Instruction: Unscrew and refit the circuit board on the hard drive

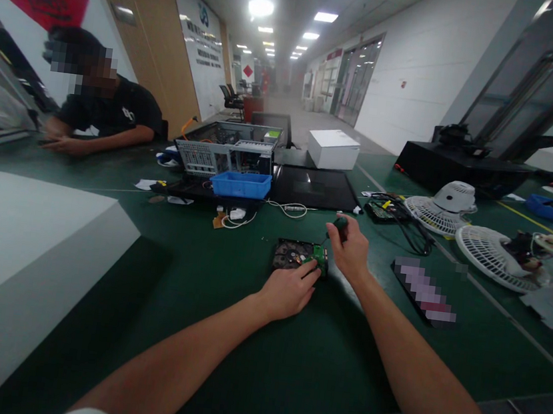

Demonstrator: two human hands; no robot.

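Observation:
A hard drive (pixel 287 254) lies on the green tabletop in front of me, its underside facing up. At its right end sits a small green circuit board (pixel 319 255). My left hand (pixel 291 289) grips the drive's near side, with fingertips against the board. In my right hand (pixel 349 246) is a screwdriver (pixel 339 224) with a dark handle, closed in the fingers above the drive's right end. The thin shaft slants down to the board; its tip is too small to make out.
An opened computer case (pixel 222 157) stands behind, with a blue tray (pixel 241 185) before it. White boxes stand at left (pixel 25 237) and back (pixel 332 149). A phone (pixel 422 292), fan parts (pixel 492 260) and cables lie right. Another person (pixel 107 106) sits at left.

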